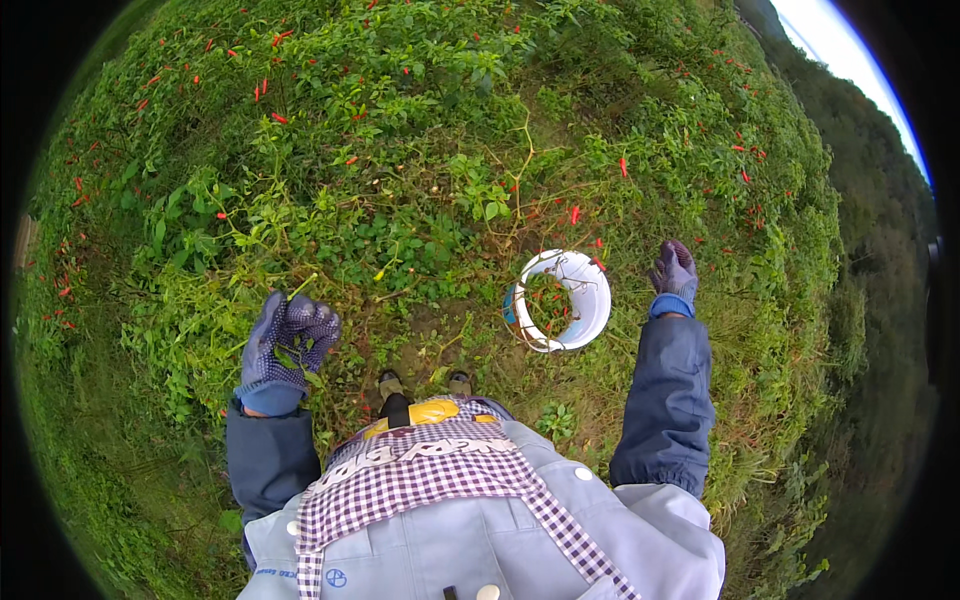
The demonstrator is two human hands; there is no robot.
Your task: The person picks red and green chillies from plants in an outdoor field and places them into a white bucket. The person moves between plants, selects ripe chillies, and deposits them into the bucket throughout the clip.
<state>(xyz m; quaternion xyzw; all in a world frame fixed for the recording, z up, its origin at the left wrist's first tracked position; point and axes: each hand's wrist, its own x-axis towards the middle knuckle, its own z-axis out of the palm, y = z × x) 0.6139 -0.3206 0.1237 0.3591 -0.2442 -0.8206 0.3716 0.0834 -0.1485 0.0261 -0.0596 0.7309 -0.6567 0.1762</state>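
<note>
My left hand [291, 341], in a dark dotted work glove, is curled around a green plant stem [302, 287]. Its pale end pokes up past the fingers, and green leaves show against the palm. On the other side, my right hand [674, 270], gloved alike, hovers over the greenery with its fingers bent; whether anything is in it cannot be seen. Between the hands, nearer the right, stands a white plastic bucket [592, 292] with red chili peppers and thin stems inside. Dry, leafless stems cross its rim, and a red chili pepper [598, 264] lies at its far edge.
Dense chili pepper plants [420, 67] with many red fruits spread ahead and to both sides. A bare yellowish branch [527, 154] rises beyond the bucket. My shoes [390, 382] stand on weedy soil below my checked apron [435, 480]. A wooded slope [877, 225] borders the right.
</note>
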